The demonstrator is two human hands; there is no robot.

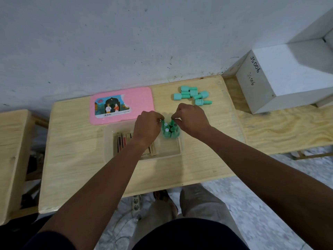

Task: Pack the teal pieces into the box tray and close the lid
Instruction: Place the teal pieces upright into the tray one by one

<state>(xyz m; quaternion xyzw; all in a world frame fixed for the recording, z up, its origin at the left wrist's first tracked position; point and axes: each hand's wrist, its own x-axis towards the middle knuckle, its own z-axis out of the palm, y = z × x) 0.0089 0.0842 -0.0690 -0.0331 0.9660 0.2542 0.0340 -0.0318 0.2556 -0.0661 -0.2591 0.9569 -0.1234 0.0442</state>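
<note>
Teal pieces (170,130) between both hands

The light is dim and even, with a cool cast on the wall (126,42) and no glare. The forearms throw soft, faint shadows on the table (72,159) near its front edge. The teal pieces (170,130) between the hands are smeared by motion blur, while the loose pile (191,95) at the table's far right corner stays fairly sharp. Wide-angle distortion bows the table edges and stretches the forearms toward the lower corners. Fine detail is soft throughout.
</note>
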